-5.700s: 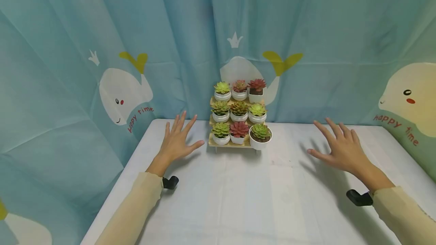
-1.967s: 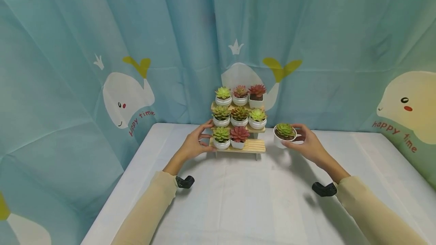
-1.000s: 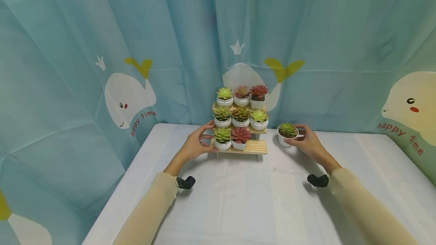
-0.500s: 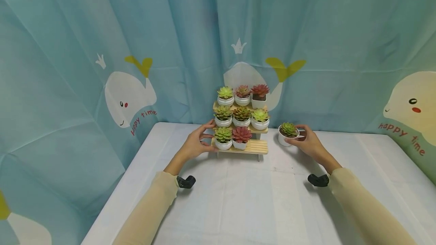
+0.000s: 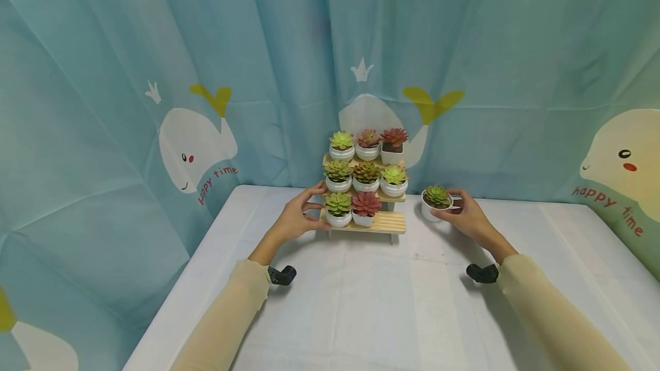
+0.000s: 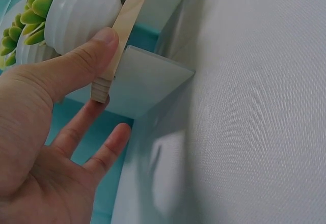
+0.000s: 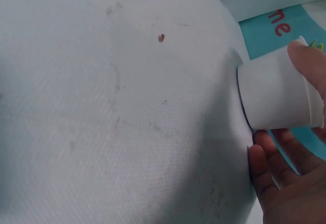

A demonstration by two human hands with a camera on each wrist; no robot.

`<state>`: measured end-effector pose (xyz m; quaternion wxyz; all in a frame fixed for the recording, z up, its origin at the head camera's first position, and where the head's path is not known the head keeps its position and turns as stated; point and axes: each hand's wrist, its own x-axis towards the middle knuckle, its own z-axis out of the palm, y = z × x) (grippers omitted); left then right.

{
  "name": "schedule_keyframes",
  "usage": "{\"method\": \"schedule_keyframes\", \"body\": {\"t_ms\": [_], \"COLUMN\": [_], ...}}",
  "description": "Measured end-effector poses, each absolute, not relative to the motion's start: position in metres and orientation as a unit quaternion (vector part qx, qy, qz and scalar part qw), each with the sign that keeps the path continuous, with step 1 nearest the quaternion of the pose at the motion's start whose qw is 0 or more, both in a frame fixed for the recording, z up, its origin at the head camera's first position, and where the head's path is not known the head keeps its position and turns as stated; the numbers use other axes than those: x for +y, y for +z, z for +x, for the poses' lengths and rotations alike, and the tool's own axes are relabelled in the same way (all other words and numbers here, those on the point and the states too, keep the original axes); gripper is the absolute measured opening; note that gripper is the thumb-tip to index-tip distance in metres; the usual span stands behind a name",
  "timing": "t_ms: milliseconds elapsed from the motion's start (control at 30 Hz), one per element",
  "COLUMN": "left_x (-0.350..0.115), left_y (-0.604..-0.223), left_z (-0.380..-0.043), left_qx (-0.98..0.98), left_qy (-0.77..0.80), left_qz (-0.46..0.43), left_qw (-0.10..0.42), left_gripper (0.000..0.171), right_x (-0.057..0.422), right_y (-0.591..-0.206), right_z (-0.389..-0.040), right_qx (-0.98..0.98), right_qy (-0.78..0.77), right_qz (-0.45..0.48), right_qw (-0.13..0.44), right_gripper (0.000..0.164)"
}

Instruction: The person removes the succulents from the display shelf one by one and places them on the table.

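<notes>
A three-tier wooden stand [image 5: 388, 223] holds small succulents in white pots, and its bottom right spot is bare. My left hand [image 5: 296, 219] grips the left end of the bottom shelf. In the left wrist view, the thumb lies on top of the wooden plank [image 6: 123, 40] and a fingertip touches it from below. Right of the stand, a green succulent in a larger white pot [image 5: 429, 212] stands upright on the table. My right hand [image 5: 468, 219] holds that pot from its right side. In the right wrist view, the thumb presses near the rim of the pot [image 7: 275, 91].
A white cloth covers the table [image 5: 381, 308]. Blue curtains [image 5: 278, 44] with printed whales hang behind and at the sides. Black wrist devices [image 5: 282, 275] sit at both cuffs. A small brown speck [image 7: 161, 38] lies on the cloth.
Earlier both hands were spread apart from the stand. The right hand took the larger potted succulent off the bottom shelf and set it rightward on the table; the left hand gripped the stand. Lately, almost still.
</notes>
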<state>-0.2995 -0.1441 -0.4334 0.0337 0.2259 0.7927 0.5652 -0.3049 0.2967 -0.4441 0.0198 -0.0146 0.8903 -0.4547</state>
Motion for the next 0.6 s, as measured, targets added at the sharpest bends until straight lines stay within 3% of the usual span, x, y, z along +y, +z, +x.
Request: {"method": "schedule_keyframes", "body": {"t_ms": [267,600], "left_x": [-0.144,-0.144], "left_y": [-0.432,-0.431], "left_z": [-0.299,-0.297], "left_qx": [0.796,0.802], "left_qy": [0.558,0.553], "left_qz": [0.231,0.222], "left_qw": [0.03,0.033], "left_gripper": [0.085,0.086], "right_x": [0.3,0.307], "right_y": [-0.438,-0.415], "right_z": [-0.303,-0.295], "right_qx": [0.896,0.905], "right_qy": [-0.441,-0.404], "right_qz": [-0.033,-0.079], "right_qw": [0.039,0.111], "right_gripper": [0.096,0.106]}}
